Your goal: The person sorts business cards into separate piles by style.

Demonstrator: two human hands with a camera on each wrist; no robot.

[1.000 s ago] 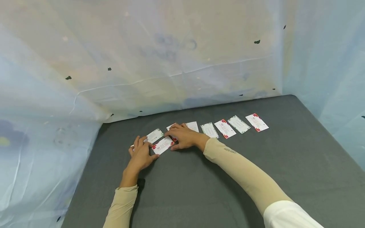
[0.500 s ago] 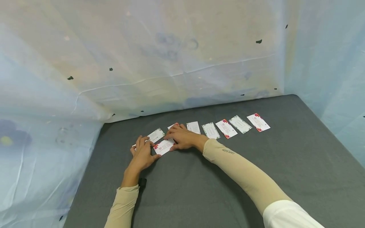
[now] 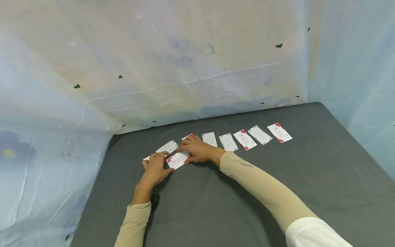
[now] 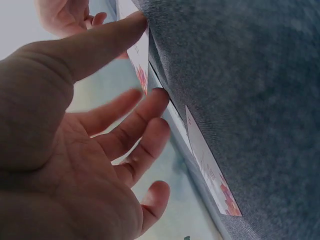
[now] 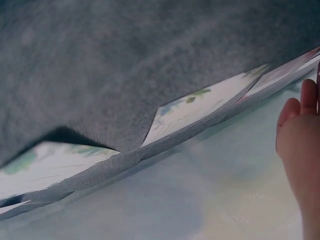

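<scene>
Both hands meet over a red-flowered card (image 3: 177, 160) lying flat on the grey tabletop (image 3: 277, 178), at the left end of a row of cards (image 3: 245, 139). The left hand (image 3: 155, 168) rests flat, fingers straight, thumb against the card's near edge; the right hand (image 3: 197, 149) presses fingertips on its far end. Sliding it squarely into line calls for light, even pressure, I judge. The right hand hides one card beneath it, and print is too small to read.
</scene>
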